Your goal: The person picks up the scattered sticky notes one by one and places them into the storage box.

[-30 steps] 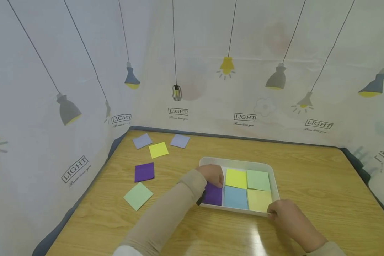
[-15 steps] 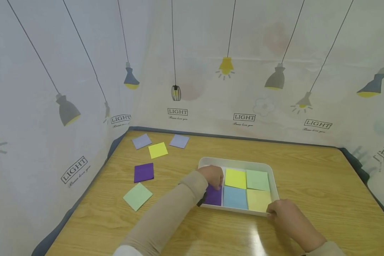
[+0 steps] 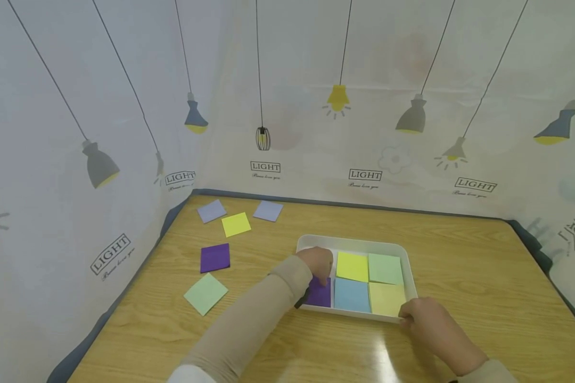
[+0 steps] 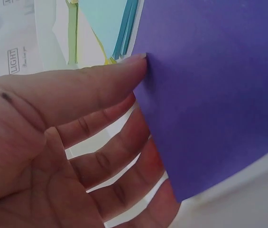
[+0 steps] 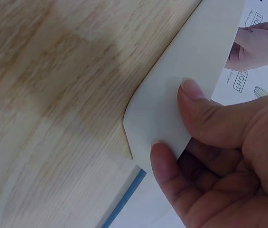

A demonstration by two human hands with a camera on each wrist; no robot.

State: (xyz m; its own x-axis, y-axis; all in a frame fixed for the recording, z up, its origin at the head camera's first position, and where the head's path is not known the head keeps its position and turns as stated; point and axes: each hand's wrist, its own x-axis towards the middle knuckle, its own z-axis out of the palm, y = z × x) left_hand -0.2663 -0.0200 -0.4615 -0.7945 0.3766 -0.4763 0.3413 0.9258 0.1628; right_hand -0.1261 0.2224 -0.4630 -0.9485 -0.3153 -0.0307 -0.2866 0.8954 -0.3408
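Inside the left end of a white tray [image 3: 359,243], my left hand [image 3: 317,263] pinches the far edge of a purple sticky note pad [image 3: 320,293]. The left wrist view has its thumb [image 4: 119,76] on the pad's edge and the other fingers underneath. Next to it in the tray lie a blue pad [image 3: 352,296], a bright yellow pad [image 3: 352,266], a pale green pad [image 3: 385,269] and a pale yellow pad [image 3: 387,299]. My right hand [image 3: 436,330] grips the tray's near right corner; in the right wrist view, thumb and forefinger press the outer wall [image 5: 157,114].
On the table's left side lie a second purple pad [image 3: 215,258], a light green pad [image 3: 206,293], another yellow pad [image 3: 236,224] and two lavender pads, one at the back left [image 3: 212,211] and another further right [image 3: 268,210]. A printed cloth [image 3: 316,133] stands around the table.
My left fingers have shifted slightly nearer me over the purple sticky note pad. The right hand and the tray hold their place; the loose pads have not moved.
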